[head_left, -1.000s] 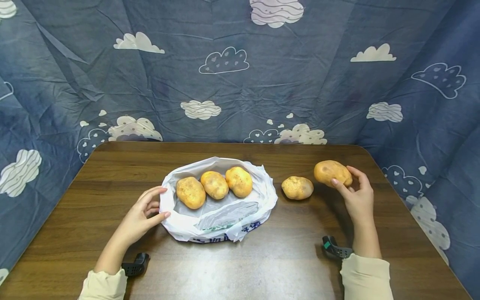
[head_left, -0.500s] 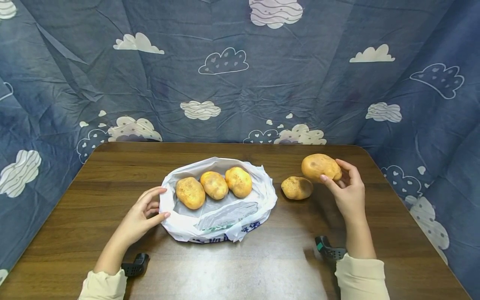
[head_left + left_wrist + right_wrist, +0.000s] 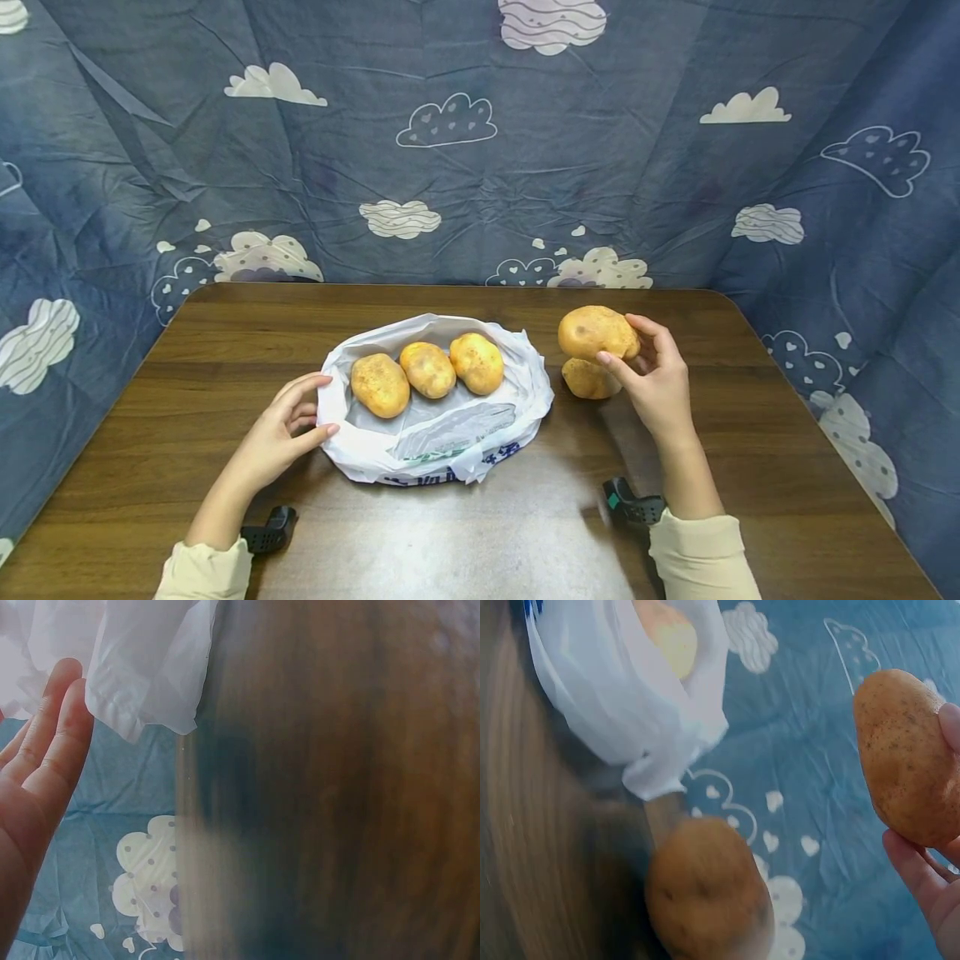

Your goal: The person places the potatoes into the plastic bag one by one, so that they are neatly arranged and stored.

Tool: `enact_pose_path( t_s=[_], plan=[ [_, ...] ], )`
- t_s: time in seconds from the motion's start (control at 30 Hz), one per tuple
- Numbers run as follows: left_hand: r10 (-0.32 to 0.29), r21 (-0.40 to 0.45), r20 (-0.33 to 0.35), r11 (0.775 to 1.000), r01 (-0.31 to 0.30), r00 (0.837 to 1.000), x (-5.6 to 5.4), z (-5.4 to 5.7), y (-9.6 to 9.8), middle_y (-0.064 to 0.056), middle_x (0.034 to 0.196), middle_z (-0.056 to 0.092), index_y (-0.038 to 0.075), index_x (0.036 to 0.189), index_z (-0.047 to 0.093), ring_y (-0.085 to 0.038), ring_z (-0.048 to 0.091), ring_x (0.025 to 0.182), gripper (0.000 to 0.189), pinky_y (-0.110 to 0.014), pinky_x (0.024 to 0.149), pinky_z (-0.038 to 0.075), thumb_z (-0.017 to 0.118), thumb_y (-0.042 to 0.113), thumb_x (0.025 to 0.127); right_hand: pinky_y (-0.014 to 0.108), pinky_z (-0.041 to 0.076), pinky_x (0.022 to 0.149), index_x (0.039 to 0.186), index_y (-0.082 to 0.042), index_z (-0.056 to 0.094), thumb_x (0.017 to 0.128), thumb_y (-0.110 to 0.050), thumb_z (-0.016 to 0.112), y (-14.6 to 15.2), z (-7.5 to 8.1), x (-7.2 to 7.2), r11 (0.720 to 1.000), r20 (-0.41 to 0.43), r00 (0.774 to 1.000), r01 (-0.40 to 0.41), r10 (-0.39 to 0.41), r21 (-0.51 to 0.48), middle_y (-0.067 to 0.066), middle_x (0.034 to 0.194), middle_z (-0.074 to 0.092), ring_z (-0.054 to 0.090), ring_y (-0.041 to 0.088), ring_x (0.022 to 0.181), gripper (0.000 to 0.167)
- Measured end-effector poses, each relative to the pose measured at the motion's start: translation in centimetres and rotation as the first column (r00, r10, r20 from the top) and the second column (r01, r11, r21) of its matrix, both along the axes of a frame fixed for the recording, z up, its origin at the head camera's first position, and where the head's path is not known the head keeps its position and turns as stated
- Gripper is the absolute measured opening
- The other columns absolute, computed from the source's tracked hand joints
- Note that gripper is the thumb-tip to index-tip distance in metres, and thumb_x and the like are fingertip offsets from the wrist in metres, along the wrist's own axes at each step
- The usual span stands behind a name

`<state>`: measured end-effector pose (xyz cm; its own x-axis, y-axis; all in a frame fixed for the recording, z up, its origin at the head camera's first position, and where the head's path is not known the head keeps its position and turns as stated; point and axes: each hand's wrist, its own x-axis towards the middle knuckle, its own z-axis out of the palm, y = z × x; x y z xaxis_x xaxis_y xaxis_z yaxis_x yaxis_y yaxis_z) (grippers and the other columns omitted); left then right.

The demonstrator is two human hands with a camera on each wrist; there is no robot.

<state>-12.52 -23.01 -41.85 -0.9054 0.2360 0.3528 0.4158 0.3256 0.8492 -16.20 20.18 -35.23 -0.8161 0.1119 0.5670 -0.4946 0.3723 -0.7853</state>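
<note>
A white plastic bag with its mouth spread wide holds 3 potatoes: a left one, a middle one and a right one. My left hand rests against the bag's left side, thumb and forefinger apart at the rim; in the left wrist view its fingers lie fairly straight along the plastic. My right hand grips a large potato between thumb and fingers, raised above the table. Another potato lies on the table right of the bag, partly hidden behind the held one.
The brown wooden table ends at a back edge before a blue cloud-print curtain. Black wrist cameras sit on both forearms, the left camera and the right camera. Blue print marks the bag's front.
My right hand has carried the held potato left and slightly up, from beyond the table potato to over it, overlapping it in the head view. My left hand and the bag have stayed put.
</note>
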Motion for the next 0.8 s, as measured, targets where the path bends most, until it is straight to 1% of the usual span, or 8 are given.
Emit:
enact_pose_path(
  t_s=[0.17, 0.3, 0.47, 0.57, 0.67, 0.73, 0.8],
  plan=[
    [-0.007, 0.005, -0.009, 1.000, 0.007, 1.000, 0.0, 0.0, 0.0, -0.016, 0.128, 0.037, -0.004, 0.126, 0.042, -0.012, 0.053, 0.084, 0.058, -0.015, 0.074, 0.045, 0.067, -0.010, 0.074, 0.016, 0.046, 0.078, 0.117, 0.014, 0.045, 0.067, 0.015, 0.070, -1.7, 0.2, 0.2, 0.998, 0.013, 0.998, -0.059, 0.059, 0.000, 0.022, 0.112, 0.051, 0.052, 0.010, 0.096, 0.055],
    [-0.004, 0.004, -0.005, 1.000, 0.004, 1.000, 0.0, -0.1, -0.1, -0.016, 0.127, 0.037, -0.003, 0.126, 0.043, -0.012, 0.054, 0.084, 0.057, -0.015, 0.074, 0.046, 0.067, -0.010, 0.074, 0.016, 0.046, 0.076, 0.117, 0.013, 0.046, 0.066, 0.014, 0.071, -3.1, 0.2, 0.4, 0.995, 0.028, 0.995, -0.094, 0.093, 0.016, 0.023, 0.115, 0.050, 0.051, 0.012, 0.095, 0.056],
    [0.002, 0.008, 0.011, 1.000, -0.002, 1.000, 0.0, -0.1, 0.0, -0.014, 0.128, 0.037, -0.002, 0.126, 0.043, -0.011, 0.054, 0.085, 0.057, -0.015, 0.075, 0.045, 0.067, -0.009, 0.074, 0.019, 0.047, 0.076, 0.116, 0.011, 0.048, 0.067, 0.010, 0.073, -4.8, 0.0, 0.5, 0.989, 0.036, 0.991, -0.132, 0.129, 0.072, 0.022, 0.117, 0.049, 0.049, 0.014, 0.094, 0.056],
    [-0.003, 0.009, 0.005, 1.000, 0.003, 1.000, -0.1, -0.1, 0.0, -0.015, 0.128, 0.037, -0.003, 0.126, 0.043, -0.012, 0.054, 0.085, 0.057, -0.015, 0.075, 0.046, 0.067, -0.009, 0.074, 0.022, 0.048, 0.076, 0.116, 0.012, 0.047, 0.067, 0.010, 0.073, -5.8, -0.3, 0.5, 0.980, 0.037, 0.983, -0.181, 0.179, 0.081, 0.023, 0.118, 0.047, 0.049, 0.017, 0.093, 0.056],
    [-0.014, 0.012, -0.010, 1.000, 0.014, 1.000, -0.1, -0.1, -0.1, -0.016, 0.127, 0.037, -0.004, 0.126, 0.043, -0.012, 0.054, 0.084, 0.057, -0.015, 0.075, 0.046, 0.067, -0.011, 0.074, 0.025, 0.048, 0.077, 0.116, 0.013, 0.046, 0.067, 0.011, 0.073, -6.8, -0.5, 0.3, 0.967, 0.034, 0.970, -0.242, 0.240, 0.075, 0.024, 0.118, 0.046, 0.050, 0.022, 0.093, 0.055],
    [-0.019, 0.016, -0.015, 1.000, 0.019, 1.000, -0.1, -0.1, 0.0, -0.017, 0.127, 0.037, -0.005, 0.126, 0.042, -0.012, 0.054, 0.084, 0.058, -0.015, 0.074, 0.046, 0.067, -0.012, 0.073, 0.027, 0.048, 0.078, 0.115, 0.012, 0.047, 0.067, 0.009, 0.073, -7.6, -0.7, 0.3, 0.960, 0.041, 0.963, -0.269, 0.266, 0.078, 0.024, 0.117, 0.046, 0.051, 0.024, 0.095, 0.055],
    [-0.020, 0.015, -0.012, 1.000, 0.020, 1.000, -0.1, -0.1, 0.0, -0.017, 0.128, 0.036, -0.004, 0.126, 0.042, -0.012, 0.054, 0.084, 0.059, -0.015, 0.074, 0.046, 0.067, -0.012, 0.073, 0.031, 0.048, 0.078, 0.115, 0.011, 0.047, 0.068, 0.008, 0.074, -8.4, -0.8, 0.3, 0.955, 0.054, 0.958, -0.287, 0.283, 0.082, 0.023, 0.117, 0.047, 0.051, 0.026, 0.097, 0.054]
  ],
)
